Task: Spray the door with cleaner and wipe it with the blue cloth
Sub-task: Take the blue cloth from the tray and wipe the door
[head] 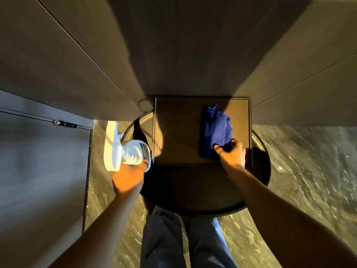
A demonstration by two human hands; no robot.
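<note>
A white spray bottle [123, 149] hangs just past the left rim of the round table, with my left hand [128, 177] closed around its body from below; its nozzle points up and left. A folded blue cloth [213, 130] lies on the right half of a square brown tray [173, 132]. My right hand [231, 153] pinches the cloth's near right corner between thumb and fingers. The door [44, 165], a dark grey panel with a small metal fitting at its top edge, fills the left side of the view.
The tray rests on a round dark table [193, 190] pushed against a brown panelled wall [183, 45]. My legs in jeans [183, 242] stand right at the table's near rim. Grey marbled floor [309, 161] spreads to the right and left.
</note>
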